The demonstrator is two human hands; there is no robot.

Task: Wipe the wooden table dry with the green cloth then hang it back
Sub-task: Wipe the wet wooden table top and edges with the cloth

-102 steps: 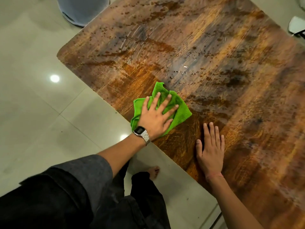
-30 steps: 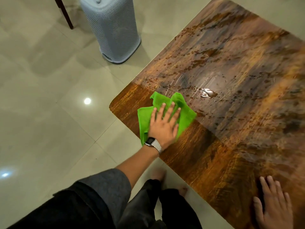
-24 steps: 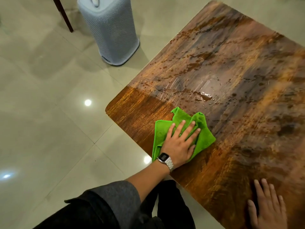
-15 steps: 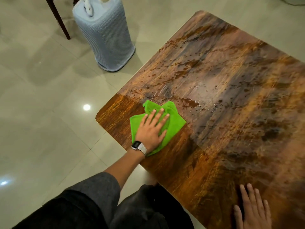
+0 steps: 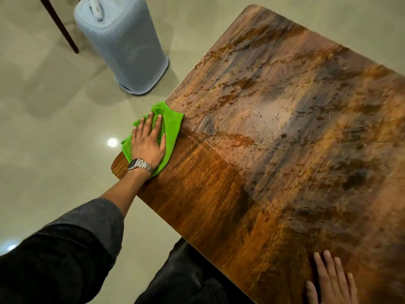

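Green cloth (image 5: 168, 126) under a flat left hand (image 5: 148, 141), at the tabletop's corner.

Straight fingers press the soft, folded cloth on the brown wooden tabletop (image 5: 285, 172) to soak up water drops (image 5: 269, 132) nearby. The right hand (image 5: 331, 284) lies flat, probably to steady the person.

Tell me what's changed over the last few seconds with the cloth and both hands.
The left hand has slid the green cloth across the wooden table to its left edge near the corner, where part of the cloth now overhangs. The grip is unchanged: flat fingers pressing the cloth down. The right hand stays flat on the table near the front edge. Droplets remain mid-table.
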